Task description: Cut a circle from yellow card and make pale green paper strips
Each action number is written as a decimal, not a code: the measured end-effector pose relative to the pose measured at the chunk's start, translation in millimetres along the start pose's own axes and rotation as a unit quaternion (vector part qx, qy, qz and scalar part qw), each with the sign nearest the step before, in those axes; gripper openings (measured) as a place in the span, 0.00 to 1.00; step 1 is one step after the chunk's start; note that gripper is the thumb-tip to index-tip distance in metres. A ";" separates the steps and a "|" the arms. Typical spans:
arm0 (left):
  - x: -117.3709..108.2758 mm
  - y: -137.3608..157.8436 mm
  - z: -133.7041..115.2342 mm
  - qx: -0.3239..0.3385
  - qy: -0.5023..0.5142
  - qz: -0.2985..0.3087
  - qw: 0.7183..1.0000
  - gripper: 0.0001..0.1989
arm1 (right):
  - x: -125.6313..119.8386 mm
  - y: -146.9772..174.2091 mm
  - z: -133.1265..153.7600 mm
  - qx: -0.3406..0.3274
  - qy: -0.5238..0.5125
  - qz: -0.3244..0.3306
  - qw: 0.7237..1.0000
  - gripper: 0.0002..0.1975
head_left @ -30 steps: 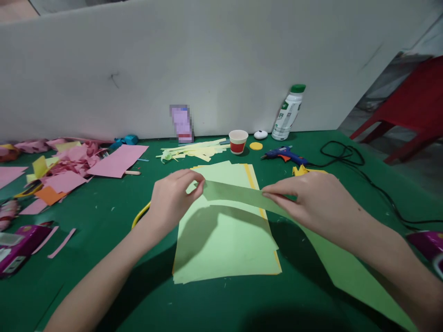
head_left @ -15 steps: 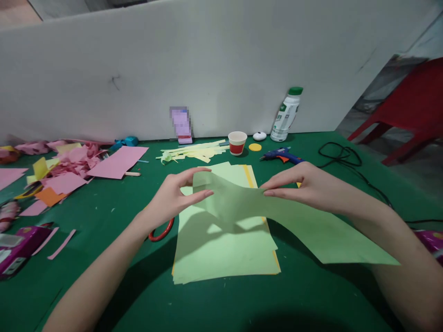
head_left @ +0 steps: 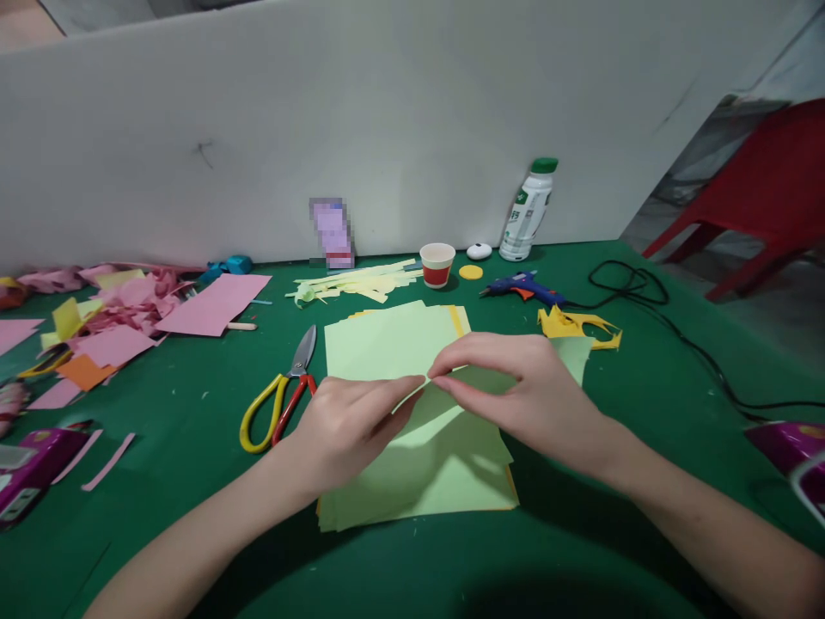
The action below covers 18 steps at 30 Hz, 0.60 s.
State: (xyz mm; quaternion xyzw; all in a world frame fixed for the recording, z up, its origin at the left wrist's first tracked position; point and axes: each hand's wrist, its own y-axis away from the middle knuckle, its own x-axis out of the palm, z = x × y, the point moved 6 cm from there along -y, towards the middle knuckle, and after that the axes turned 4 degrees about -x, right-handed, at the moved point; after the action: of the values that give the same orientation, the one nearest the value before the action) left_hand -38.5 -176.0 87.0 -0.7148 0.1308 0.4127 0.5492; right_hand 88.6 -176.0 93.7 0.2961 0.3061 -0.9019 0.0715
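Far left on the green bench [head_left: 193, 378]: purple-and-white plastic device [head_left: 32, 468], thin pink paper strips [head_left: 109, 462] beside it. Behind, heap of crumpled pink paper [head_left: 135, 301], orange paper piece [head_left: 88, 371] at its near side, flat pink paper sheet [head_left: 216, 305] to its right. Then metal scissors with one yellow and one red handle [head_left: 298, 365], lying just beyond the left wrist. Pale yellow-green paper strips [head_left: 361, 281] lie further back.

Left hand [head_left: 361, 421]: grip narrow, pinching the edge of a light green paper sheet [head_left: 577, 354]. That sheet is up over a stack of light green and yellow paper [head_left: 380, 340], running behind the right hand [head_left: 528, 378], whose thumb and index tips also pinch it, meeting the left fingertips.

Behind the hands: red-and-white paper cup [head_left: 437, 268], flat yellow disc [head_left: 470, 272], white bottle with green cap [head_left: 525, 219] leaning on the wall [head_left: 412, 129], blue glue gun [head_left: 528, 288]. Cut-up yellow paper [head_left: 560, 322] beyond the right hand; red plastic chair [head_left: 783, 185] far right.
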 end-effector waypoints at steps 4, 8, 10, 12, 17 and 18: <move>-0.7 2.3 -0.2 -0.014 0.018 -0.002 1.000 0.08 | 5.6 2.2 4.5 -0.067 -0.006 -0.033 0.997 0.05; -1.9 5.3 0.0 0.002 0.015 0.002 1.000 0.13 | 4.1 2.4 2.5 -0.061 -0.007 -0.049 0.997 0.06; -4.8 5.0 0.4 -0.002 0.017 0.003 1.000 0.15 | 1.9 1.6 2.3 -0.062 0.004 -0.049 0.997 0.06; -10.4 3.5 1.8 -0.024 0.015 -0.003 1.000 0.14 | -2.4 0.2 0.5 -0.052 0.027 -0.054 0.997 0.06; -28.3 1.5 10.2 -0.102 -0.008 -0.023 0.995 0.10 | -17.6 -3.7 -10.0 -0.001 0.077 -0.081 0.994 0.07; -31.7 1.9 13.1 -0.116 0.001 -0.031 0.993 0.11 | -20.9 -4.3 -13.4 0.011 0.085 -0.087 0.993 0.06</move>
State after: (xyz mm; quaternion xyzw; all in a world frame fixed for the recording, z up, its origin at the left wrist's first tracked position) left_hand -65.4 -173.4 108.2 -0.7781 0.0605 0.4070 0.4745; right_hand 110.9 -165.7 99.4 0.3448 0.3254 -0.8797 -0.0363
